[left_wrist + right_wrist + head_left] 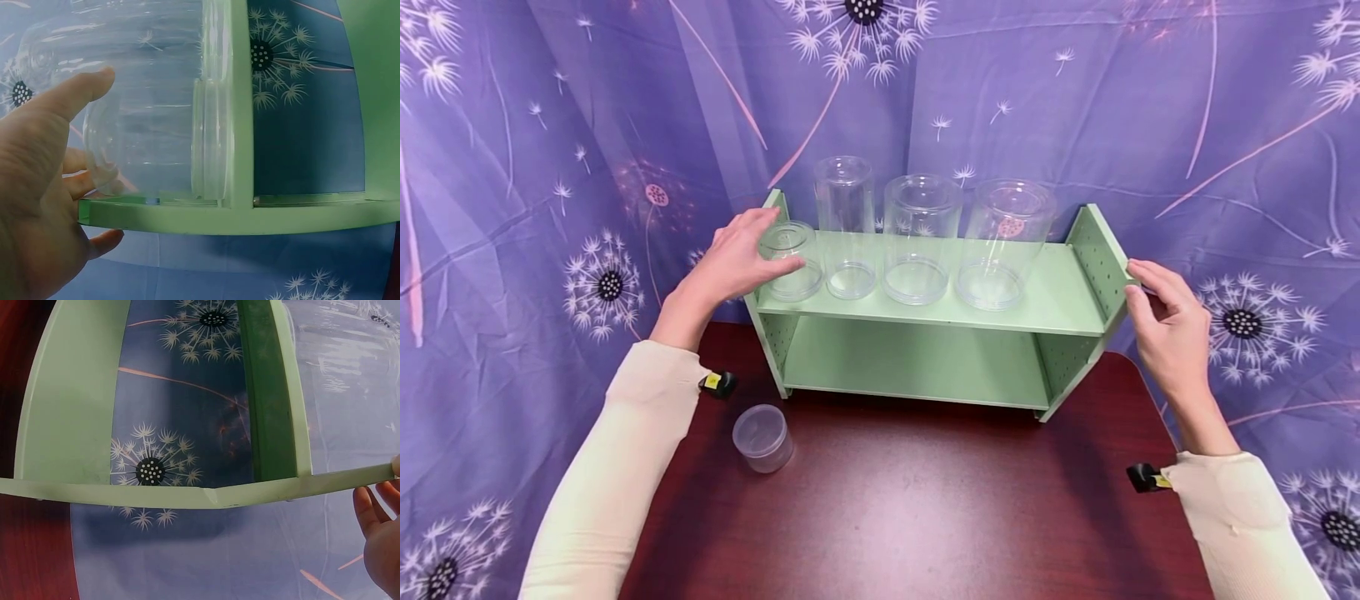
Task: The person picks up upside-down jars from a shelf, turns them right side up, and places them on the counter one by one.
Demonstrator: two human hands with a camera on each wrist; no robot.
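A green two-tier shelf (917, 358) carries a row of clear jars on its upper board. My left hand (730, 258) is at the left end, its thumb stretched in front of the short clear jar (795, 279) and some fingers behind it. In the left wrist view, those fingertips show through or beside the jar (147, 137); firm contact cannot be told. At the opposite end, my right hand (1172, 325) pinches the top front corner of the shelf's side panel (1101, 250) between thumb and fingers. Only part of that hand (381, 544) enters the right wrist view.
Beside the short jar stand a tall narrow jar (846, 225), a medium jar (921, 237) and a wide jar (1006, 242). A small lidded round container (763, 438) sits on the dark red table (917, 500), front left of the shelf. Purple patterned cloth (1000, 108) hangs behind.
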